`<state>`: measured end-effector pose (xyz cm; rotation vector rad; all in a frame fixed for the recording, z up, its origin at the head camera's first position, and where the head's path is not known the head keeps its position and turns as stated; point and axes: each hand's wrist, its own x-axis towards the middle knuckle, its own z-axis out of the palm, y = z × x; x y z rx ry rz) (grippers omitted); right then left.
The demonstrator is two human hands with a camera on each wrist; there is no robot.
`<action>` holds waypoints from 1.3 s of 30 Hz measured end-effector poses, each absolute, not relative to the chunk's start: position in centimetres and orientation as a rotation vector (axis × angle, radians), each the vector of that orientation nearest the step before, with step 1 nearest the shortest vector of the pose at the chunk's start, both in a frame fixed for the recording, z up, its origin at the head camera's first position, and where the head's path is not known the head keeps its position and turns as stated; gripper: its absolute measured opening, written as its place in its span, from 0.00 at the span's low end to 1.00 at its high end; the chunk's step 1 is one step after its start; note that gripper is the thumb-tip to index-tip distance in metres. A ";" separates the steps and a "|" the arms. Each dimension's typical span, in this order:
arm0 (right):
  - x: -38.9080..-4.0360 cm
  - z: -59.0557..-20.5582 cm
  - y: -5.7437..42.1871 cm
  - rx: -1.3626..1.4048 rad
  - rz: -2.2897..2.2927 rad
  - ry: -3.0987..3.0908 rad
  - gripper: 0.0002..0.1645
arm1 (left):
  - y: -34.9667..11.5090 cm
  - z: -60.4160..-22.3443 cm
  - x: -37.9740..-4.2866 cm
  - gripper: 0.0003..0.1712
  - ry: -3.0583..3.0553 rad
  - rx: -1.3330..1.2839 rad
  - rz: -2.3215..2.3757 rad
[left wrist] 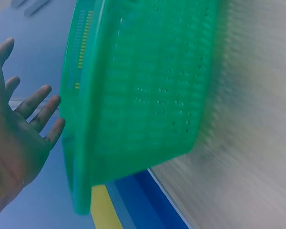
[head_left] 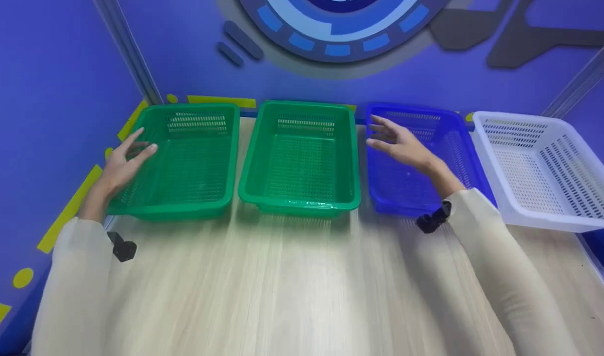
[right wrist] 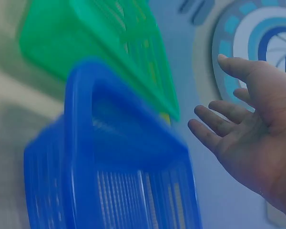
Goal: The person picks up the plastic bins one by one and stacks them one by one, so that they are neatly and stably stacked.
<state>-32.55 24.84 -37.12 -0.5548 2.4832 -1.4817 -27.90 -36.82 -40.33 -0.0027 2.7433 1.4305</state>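
My left hand (head_left: 121, 165) hovers over the left side of a green basket (head_left: 193, 205), fingers spread and loosely bent, holding nothing. In the left wrist view, the left hand (left wrist: 19, 126) appears beside that basket's rim (left wrist: 88, 109), palm showing. Above the blue basket (head_left: 406, 202) my right hand (head_left: 403, 143) is raised, its fingers relaxed and pointing left. The right wrist view has the right hand (right wrist: 257, 119) with nothing in it, apart from the blue basket (right wrist: 81, 143). A second green basket (head_left: 299, 200) stands between the hands.
A white basket (head_left: 534, 217) stands at the far right of the row. Behind the baskets rises a blue printed wall (head_left: 302, 84), with another blue panel (head_left: 45, 99) on the left. Pale wooden tabletop (head_left: 292, 282) stretches in front. Black wrist mounts (head_left: 433, 217) sit at both cuffs.
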 end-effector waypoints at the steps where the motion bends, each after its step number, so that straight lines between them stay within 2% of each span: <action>1: -32.7 -37.1 24.1 -0.570 -1.490 2.469 0.43 | -37.0 -40.4 -27.8 0.48 2.747 -0.013 1.432; 17: -33.7 -37.9 12.4 -0.695 -1.554 2.253 0.38 | -40.2 -40.7 -26.1 0.41 2.895 -0.113 1.442; 26: -33.0 -39.5 5.8 -0.747 -1.595 2.112 0.36 | -41.8 -41.8 -25.1 0.44 2.888 -0.288 1.394; 33: -32.7 -40.8 1.0 -0.701 -1.574 2.109 0.36 | -43.1 -42.8 -24.6 0.42 2.875 -0.383 1.376; 39: -32.6 -41.3 -1.0 -0.572 -1.644 2.099 0.38 | -43.3 -44.0 -24.5 0.42 2.833 -0.412 1.354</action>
